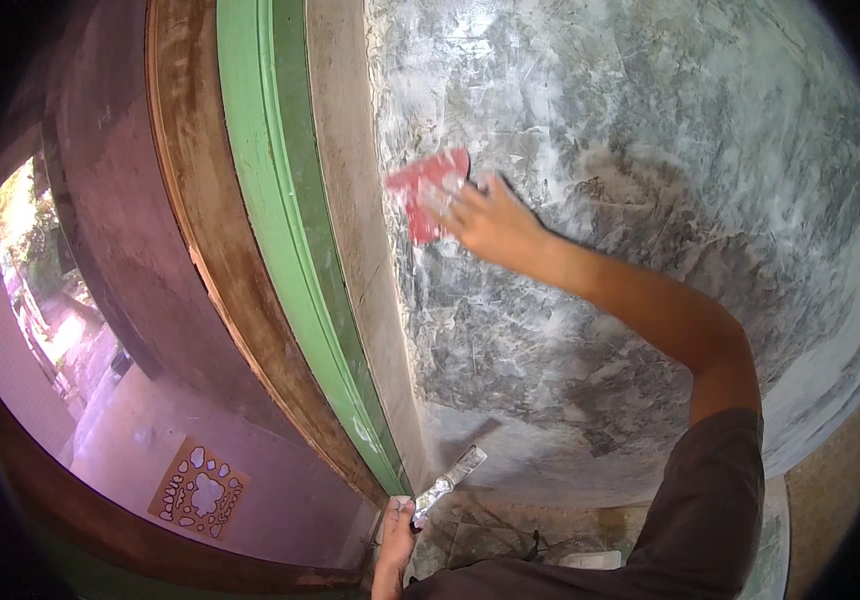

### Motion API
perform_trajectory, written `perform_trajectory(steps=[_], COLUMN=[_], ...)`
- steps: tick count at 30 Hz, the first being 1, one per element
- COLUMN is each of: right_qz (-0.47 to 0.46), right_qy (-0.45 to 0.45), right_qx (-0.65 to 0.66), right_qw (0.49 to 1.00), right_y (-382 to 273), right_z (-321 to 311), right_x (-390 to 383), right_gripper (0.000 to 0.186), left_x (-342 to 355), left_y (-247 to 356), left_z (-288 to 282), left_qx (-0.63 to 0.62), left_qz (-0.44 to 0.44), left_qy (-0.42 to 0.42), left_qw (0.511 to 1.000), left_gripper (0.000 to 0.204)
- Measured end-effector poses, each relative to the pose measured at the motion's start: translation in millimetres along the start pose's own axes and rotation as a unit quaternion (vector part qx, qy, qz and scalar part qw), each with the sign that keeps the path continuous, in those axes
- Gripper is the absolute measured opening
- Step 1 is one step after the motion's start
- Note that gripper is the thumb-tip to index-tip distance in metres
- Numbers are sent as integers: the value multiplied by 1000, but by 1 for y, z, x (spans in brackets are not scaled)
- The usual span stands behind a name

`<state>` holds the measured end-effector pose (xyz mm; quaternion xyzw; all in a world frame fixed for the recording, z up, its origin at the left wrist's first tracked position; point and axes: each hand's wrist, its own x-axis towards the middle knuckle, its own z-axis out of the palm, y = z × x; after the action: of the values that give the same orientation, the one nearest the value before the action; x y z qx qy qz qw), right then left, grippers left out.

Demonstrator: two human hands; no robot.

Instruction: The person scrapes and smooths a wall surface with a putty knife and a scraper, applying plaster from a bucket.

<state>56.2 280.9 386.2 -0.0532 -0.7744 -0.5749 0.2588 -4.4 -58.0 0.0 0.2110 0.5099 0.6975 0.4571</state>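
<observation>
My right hand (475, 215) grips a red flat spreader (428, 170), smeared with white, against the mottled grey plastered wall (590, 80), just right of a pale vertical edging strip (345, 110). My arm stretches up to it from the lower right. Low in the view, my left hand (396, 530) is closed on a putty knife (440, 487) coated in whitish paste, its blade tilted up to the right, beside the foot of the green door frame (260, 150).
Left are a brown wooden frame (180, 150), a pinkish wall (100, 200) and a bright opening (45, 300) showing greenery. A brown cut-out patterned panel (170, 500) is low on the left. A pale container (590, 560) sits on the floor (480, 530) below.
</observation>
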Motion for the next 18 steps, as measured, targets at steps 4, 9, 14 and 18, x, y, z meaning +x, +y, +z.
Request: perform_trajectory(steps=[4,9,14,18], right_qz=[10,96,65,-79], right_qy=[27,137,152,12], right_qx=[111,-20,-39,105], right_qw=[993,986,986,991], right_y=[-6,91,80,-33], right_z=[-5,-21,14,17], right_x=[-6,44,29,-35], right_gripper=[74,74,72,70], left_x=[-3,0,-2,-4], left_y=[-8,-8,1,-4], left_z=[-6,-1,5,-5], left_qx=[1,-25,-3,4], left_qz=[-13,-18,-9,-16], left_qy=[17,29,3,4], left_qw=[1000,999,1000,1000], left_gripper=[23,23,21,23])
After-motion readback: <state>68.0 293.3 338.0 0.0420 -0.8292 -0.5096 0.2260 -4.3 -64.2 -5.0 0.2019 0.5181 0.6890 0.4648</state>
